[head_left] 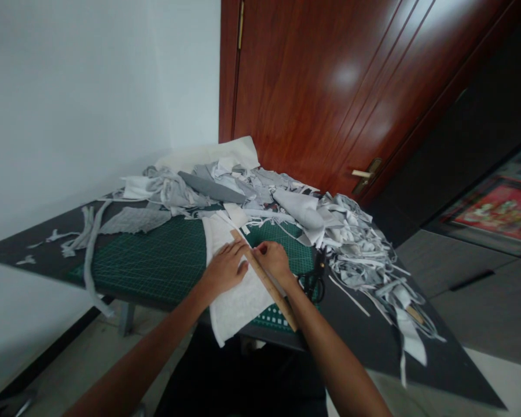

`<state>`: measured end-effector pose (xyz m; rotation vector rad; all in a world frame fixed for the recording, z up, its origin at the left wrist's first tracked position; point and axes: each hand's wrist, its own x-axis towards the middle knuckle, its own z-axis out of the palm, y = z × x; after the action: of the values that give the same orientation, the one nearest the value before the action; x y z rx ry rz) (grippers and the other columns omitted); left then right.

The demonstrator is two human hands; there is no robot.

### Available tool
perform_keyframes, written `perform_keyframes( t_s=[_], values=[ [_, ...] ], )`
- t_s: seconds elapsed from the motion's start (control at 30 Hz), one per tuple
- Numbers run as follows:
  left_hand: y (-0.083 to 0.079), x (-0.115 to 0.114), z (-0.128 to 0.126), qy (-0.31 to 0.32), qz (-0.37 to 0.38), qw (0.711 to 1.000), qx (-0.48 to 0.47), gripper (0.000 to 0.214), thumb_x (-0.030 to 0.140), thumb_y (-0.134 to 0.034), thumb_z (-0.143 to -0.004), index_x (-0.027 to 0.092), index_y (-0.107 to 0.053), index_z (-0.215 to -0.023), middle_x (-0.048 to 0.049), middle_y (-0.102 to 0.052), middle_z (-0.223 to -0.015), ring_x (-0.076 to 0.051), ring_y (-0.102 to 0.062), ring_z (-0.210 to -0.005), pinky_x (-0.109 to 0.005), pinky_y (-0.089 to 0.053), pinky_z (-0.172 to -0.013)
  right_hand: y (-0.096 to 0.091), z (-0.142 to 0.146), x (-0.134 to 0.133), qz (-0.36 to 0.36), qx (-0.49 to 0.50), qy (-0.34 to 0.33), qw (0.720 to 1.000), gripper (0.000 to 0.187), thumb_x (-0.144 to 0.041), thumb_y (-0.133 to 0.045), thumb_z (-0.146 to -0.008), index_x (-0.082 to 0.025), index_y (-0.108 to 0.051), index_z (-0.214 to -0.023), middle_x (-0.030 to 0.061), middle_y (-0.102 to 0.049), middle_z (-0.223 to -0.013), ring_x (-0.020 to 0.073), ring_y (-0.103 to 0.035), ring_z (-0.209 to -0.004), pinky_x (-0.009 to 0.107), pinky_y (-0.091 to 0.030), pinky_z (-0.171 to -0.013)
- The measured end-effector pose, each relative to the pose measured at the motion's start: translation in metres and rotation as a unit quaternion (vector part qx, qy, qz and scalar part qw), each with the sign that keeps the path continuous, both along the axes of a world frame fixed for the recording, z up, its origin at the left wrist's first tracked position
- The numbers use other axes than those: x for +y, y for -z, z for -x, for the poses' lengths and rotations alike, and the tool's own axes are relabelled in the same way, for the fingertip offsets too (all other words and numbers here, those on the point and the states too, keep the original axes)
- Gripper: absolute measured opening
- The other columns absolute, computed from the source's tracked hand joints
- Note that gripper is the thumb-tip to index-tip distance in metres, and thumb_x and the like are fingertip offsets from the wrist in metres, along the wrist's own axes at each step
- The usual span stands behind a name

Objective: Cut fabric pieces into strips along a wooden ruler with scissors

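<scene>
A wooden ruler (278,301) slants across white fabric (238,304) on a green cutting mat (156,269), far end pointing up-left. The left hand (223,269) lies open and flat beside it; the right hand (273,260) grips it with curled fingers. A wooden door (312,98) stands behind.

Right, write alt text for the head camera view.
The left hand flattens white fabric on a green cutting mat while the right hand pins a wooden ruler on it. Black scissors and heaped grey and white fabric scraps lie to the right.
</scene>
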<state>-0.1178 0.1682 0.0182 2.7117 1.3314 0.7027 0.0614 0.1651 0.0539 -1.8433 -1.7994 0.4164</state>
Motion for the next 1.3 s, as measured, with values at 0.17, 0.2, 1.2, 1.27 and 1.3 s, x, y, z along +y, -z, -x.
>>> perform_keyframes(
  t_s=[0.17,0.2,1.2,1.27,1.3],
  values=[
    [0.002,0.000,0.000,0.004,-0.002,1.000,-0.009,0.045,0.023,-0.050,-0.096,0.015,-0.054,-0.140,-0.0160,-0.057,-0.150,-0.029,-0.050,-0.143,-0.050,-0.036,-0.123,-0.006,0.009,-0.002,0.004,-0.029,0.011,1.000,0.020,-0.034,-0.066,-0.095,-0.021,-0.080,-0.094,0.0077,-0.082,-0.095,0.0219,-0.076,-0.089,0.027,-0.053,-0.079],
    [0.002,0.000,0.000,0.004,-0.005,1.000,-0.008,0.045,0.024,-0.050,-0.096,0.016,-0.054,-0.140,-0.0158,-0.058,-0.149,-0.029,-0.050,-0.143,-0.051,-0.036,-0.122,-0.007,0.011,-0.003,0.005,-0.034,0.014,0.999,0.020,-0.034,-0.065,-0.095,-0.020,-0.080,-0.094,0.0086,-0.081,-0.096,0.0229,-0.076,-0.091,0.028,-0.053,-0.080],
    [-0.005,0.003,-0.012,-0.014,-0.004,1.000,0.025,0.048,0.045,-0.056,-0.097,0.016,-0.053,-0.135,-0.0201,-0.056,-0.147,-0.035,-0.050,-0.141,-0.052,-0.038,-0.118,-0.003,-0.030,-0.072,0.043,-0.049,0.015,0.998,0.019,-0.033,-0.073,-0.090,-0.019,-0.079,-0.080,0.0085,-0.080,-0.080,0.0214,-0.075,-0.075,0.025,-0.048,-0.066],
    [-0.007,0.003,-0.012,-0.012,-0.003,0.999,0.033,0.048,0.047,-0.053,-0.099,0.015,-0.053,-0.134,-0.0207,-0.057,-0.147,-0.034,-0.050,-0.141,-0.052,-0.038,-0.117,-0.002,-0.036,-0.081,0.047,-0.052,0.018,0.997,0.012,-0.027,-0.073,-0.087,-0.019,-0.078,-0.080,0.0081,-0.080,-0.080,0.0213,-0.075,-0.075,0.025,-0.047,-0.066],
    [-0.007,0.003,-0.012,-0.011,-0.002,0.999,0.036,0.047,0.047,-0.052,-0.099,0.015,-0.053,-0.134,-0.0209,-0.057,-0.147,-0.034,-0.050,-0.141,-0.052,-0.039,-0.117,-0.002,-0.038,-0.085,0.049,-0.052,0.019,0.997,0.011,-0.026,-0.074,-0.086,-0.019,-0.078,-0.079,0.0081,-0.080,-0.080,0.0215,-0.074,-0.075,0.025,-0.047,-0.066]
  ],
)
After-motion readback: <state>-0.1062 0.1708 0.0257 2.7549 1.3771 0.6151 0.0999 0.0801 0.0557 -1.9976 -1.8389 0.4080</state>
